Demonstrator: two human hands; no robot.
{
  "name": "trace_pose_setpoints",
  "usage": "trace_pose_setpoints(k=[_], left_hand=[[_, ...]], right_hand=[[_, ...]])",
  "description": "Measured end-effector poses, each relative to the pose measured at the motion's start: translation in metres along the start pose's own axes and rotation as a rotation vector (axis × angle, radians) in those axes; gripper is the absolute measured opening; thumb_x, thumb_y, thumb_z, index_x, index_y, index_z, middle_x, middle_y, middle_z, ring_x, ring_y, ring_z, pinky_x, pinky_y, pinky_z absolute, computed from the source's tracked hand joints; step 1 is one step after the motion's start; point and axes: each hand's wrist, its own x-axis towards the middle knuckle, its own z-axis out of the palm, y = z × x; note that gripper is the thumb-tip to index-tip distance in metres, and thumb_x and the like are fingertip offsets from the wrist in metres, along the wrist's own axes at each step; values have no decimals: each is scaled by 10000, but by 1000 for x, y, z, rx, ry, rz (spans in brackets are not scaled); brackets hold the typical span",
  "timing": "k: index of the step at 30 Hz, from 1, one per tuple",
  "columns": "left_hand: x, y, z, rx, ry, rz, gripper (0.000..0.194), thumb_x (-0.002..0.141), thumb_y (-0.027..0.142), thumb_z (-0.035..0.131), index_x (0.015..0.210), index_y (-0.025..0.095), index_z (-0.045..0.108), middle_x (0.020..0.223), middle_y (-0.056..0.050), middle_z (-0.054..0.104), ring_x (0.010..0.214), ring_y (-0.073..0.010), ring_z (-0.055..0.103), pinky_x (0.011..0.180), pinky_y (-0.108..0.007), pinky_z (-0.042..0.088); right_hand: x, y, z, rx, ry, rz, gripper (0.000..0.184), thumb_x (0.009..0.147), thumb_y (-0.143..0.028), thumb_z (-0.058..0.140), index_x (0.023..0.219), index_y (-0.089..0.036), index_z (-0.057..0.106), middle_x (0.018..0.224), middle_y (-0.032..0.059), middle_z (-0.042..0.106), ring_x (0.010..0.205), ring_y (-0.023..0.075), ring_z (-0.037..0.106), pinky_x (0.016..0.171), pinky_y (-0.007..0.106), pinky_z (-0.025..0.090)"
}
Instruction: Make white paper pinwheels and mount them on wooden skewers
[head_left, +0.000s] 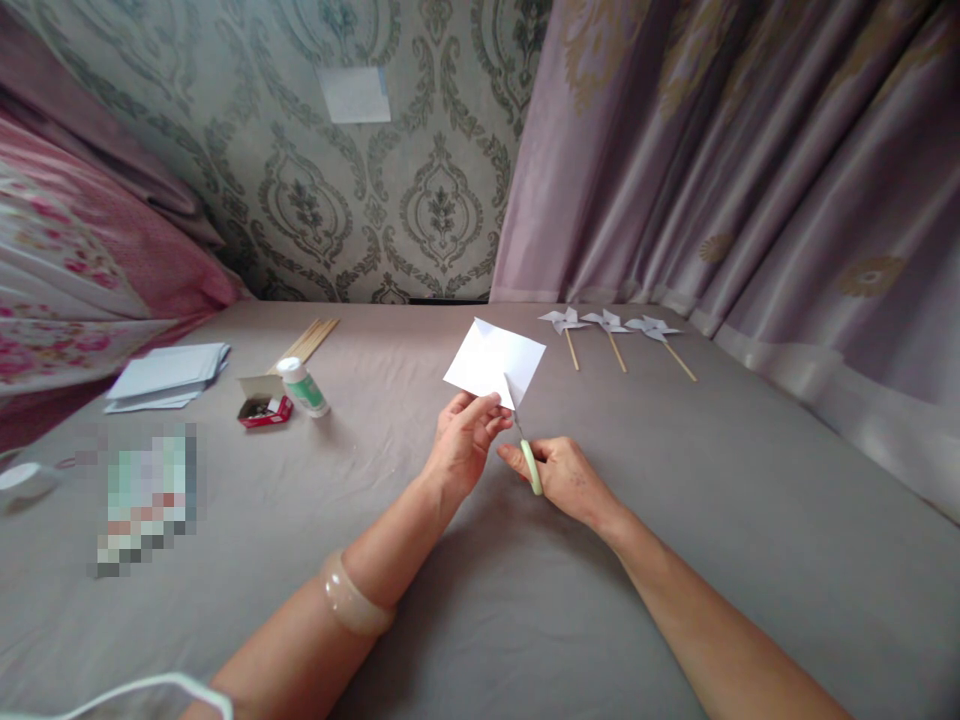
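I see a broad, flat surface under a grey cover [787, 520], with shallow creases toward its near left. At its far left I have a stack of white paper [166, 377], its edges uneven. Right of that lie thin wooden sticks [313, 338]; nearer me, an open red box [268, 414] sits just beside an upright white-and-green bottle [304, 388]. A pixelated item [150, 490] and a white round object [27, 482] lie nearer left. Far right, I count three white pinwheels [607, 321] in a row, sticks toward me.
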Motion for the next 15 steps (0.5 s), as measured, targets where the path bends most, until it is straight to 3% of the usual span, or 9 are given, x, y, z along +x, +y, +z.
trace_pose_setpoints(k=[9, 15], left_hand=[[-1, 0, 0, -12, -7, -10, 190, 576, 173, 740, 645, 121, 570, 580, -2, 589, 549, -84, 569, 576, -221, 469], [-1, 0, 1, 4, -14, -19, 182, 574, 175, 739, 628, 125, 573, 550, 9, 575, 540, -86, 565, 578, -221, 472]], right_hand=[[-1, 0, -1, 42, -22, 4, 510, 737, -590, 546, 494, -175, 376, 537, -44, 272, 540, 82, 268, 487, 239, 209], [-2, -4, -1, 146, -83, 50, 534, 708, -653, 549, 523, -159, 472, 511, -34, 380, 511, 88, 334, 477, 236, 259]])
